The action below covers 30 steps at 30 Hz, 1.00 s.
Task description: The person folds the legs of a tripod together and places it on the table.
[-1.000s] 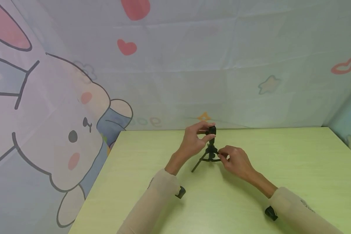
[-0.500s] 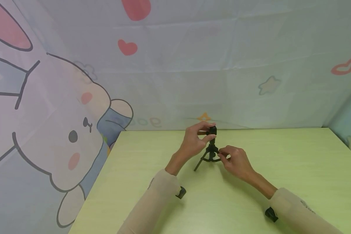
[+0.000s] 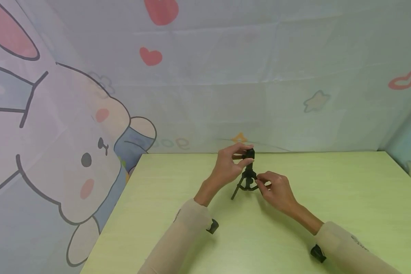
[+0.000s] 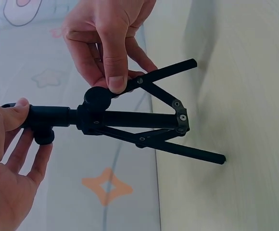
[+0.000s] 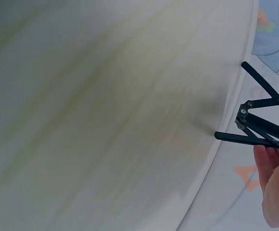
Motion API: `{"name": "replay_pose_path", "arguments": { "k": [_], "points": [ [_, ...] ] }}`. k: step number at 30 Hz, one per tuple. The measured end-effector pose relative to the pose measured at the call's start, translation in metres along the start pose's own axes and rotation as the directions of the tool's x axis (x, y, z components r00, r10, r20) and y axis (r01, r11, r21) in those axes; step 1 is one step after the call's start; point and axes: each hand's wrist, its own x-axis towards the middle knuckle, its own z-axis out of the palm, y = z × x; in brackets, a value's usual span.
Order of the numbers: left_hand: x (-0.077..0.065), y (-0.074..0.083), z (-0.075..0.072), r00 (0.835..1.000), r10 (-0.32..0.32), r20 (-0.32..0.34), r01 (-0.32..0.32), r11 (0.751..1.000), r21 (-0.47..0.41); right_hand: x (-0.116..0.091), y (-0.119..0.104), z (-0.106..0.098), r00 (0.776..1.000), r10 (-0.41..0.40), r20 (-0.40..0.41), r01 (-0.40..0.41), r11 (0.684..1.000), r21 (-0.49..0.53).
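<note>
A small black tripod (image 3: 249, 175) stands upright near the back of the table, its hinged legs partly spread. My left hand (image 3: 226, 165) grips the tripod's top, thumb and fingers around the head, as the left wrist view shows beside a round knob (image 4: 44, 135). Lower down, my right hand (image 3: 276, 190) pinches one leg between thumb and fingers, close to a larger knob (image 4: 97, 98). In the right wrist view the fingers of the right hand (image 5: 278, 187) lie along that leg (image 5: 240, 138). Braces join the legs to the centre column (image 4: 139, 119).
The pale green table (image 3: 178, 182) ends at a cloth backdrop (image 3: 226, 87) printed with a rabbit, hearts and stars, close behind the tripod. A dark wrist camera (image 3: 212, 226) hangs at the left sleeve and another camera (image 3: 317, 253) at the right.
The tripod's left leg has swung inward, closer to the column, and its braces now slope more. Both hands keep their holds in nearly the same place.
</note>
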Motion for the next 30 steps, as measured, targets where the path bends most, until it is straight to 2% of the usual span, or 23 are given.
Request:
{"name": "replay_pose_path", "arguments": {
  "k": [9,14,21,30],
  "points": [
    [-0.0009,0.0019,0.0,1.0,-0.024,0.004,0.024,1.0,0.011,-0.0027,-0.0016,-0.0022,0.999,0.027,-0.019,-0.026,0.999,0.034],
    [-0.0017,0.0017,-0.0002,1.0,-0.025,-0.016,0.025,1.0,-0.007,-0.0014,-0.0019,-0.0035,0.999,0.03,-0.02,-0.029,0.998,0.052],
    [-0.0016,0.0011,0.002,1.0,-0.015,-0.002,0.015,1.0,-0.012,-0.0037,-0.001,-0.0022,0.999,0.049,-0.024,-0.047,0.996,0.08],
    [-0.0001,0.0031,0.0015,1.0,-0.024,0.001,0.024,1.0,0.001,-0.002,0.0004,-0.0021,0.999,0.032,-0.035,-0.028,0.995,0.101]
  ]
}}
